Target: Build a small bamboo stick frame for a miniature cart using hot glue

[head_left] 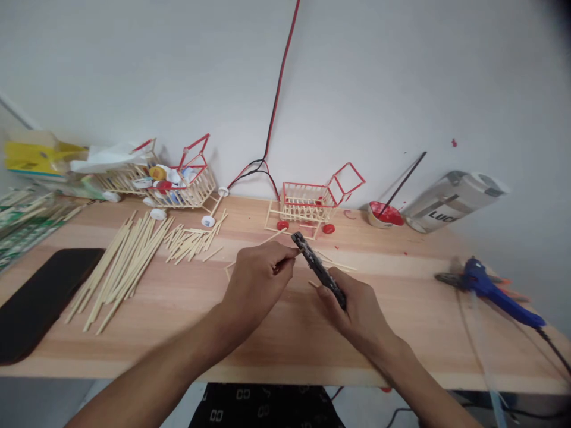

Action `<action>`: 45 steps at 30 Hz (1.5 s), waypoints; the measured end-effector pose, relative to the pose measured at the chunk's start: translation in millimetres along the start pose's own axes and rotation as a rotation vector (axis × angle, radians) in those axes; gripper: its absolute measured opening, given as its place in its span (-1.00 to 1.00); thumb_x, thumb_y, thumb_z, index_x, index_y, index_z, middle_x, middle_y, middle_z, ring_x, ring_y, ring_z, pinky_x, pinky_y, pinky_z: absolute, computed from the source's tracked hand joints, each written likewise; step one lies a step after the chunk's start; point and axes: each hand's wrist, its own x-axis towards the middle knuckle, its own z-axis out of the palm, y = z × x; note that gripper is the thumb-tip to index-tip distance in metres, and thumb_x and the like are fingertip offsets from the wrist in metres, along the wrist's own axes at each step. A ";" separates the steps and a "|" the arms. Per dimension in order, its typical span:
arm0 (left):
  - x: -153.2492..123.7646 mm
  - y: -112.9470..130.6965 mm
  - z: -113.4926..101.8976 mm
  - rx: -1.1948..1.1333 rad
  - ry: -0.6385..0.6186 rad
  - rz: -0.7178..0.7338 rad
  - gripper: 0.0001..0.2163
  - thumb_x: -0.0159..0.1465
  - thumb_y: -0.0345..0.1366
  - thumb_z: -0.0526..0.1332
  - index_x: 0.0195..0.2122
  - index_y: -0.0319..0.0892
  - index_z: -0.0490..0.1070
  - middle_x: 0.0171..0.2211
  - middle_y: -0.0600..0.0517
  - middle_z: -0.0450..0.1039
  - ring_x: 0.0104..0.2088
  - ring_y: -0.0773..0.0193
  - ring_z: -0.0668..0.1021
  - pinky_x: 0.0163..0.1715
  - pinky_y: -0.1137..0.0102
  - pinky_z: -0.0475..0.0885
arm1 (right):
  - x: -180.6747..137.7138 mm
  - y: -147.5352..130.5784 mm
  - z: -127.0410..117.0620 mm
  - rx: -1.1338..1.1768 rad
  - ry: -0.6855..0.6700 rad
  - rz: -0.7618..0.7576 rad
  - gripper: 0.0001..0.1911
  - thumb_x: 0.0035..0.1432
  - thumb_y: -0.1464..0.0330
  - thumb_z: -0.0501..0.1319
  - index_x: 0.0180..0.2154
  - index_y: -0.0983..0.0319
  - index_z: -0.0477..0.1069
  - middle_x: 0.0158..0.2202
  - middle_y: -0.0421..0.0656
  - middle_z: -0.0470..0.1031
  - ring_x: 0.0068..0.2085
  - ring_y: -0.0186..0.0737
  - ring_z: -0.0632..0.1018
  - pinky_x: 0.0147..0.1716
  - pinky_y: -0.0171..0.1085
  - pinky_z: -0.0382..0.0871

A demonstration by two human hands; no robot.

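My right hand is closed round the handles of dark cutting pliers, whose jaws point up and left over the wooden table. My left hand is pinched on a thin wooden stick right at the jaws. Both hands hover above the middle of the table. Behind them stands a small stick-built cart with a red frame and red wheels. A few cut stick pieces lie beneath the hands.
Long sticks and shorter cut sticks lie at left, beside a black flat object. A second cart holds bottle caps. At right: a red paint pot, a silver bag, a blue glue gun.
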 end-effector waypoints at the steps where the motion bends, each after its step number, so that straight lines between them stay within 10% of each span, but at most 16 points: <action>1: -0.1 -0.2 -0.3 -0.001 0.000 -0.003 -0.79 0.14 -0.51 0.16 -0.31 -0.17 0.56 -0.49 0.05 0.56 -0.48 0.34 0.55 -0.51 0.50 0.40 | 0.5 -0.3 0.5 -0.003 -0.001 0.000 -0.68 0.24 0.14 0.02 -0.46 0.20 0.16 -0.56 -0.25 0.27 -0.52 -0.32 0.31 -0.51 -0.32 0.11; 45: -1.7 2.1 3.2 -0.205 0.039 -0.111 -0.85 0.16 -0.49 0.20 -0.31 -0.22 0.54 -0.34 0.04 0.58 -0.48 0.40 0.59 -0.44 0.54 0.49 | 13.3 12.1 -1.9 -0.165 0.113 -0.101 -0.63 0.20 0.06 0.05 -0.46 0.20 0.16 -0.49 -0.19 0.27 -0.45 -0.27 0.31 -0.45 -0.29 0.12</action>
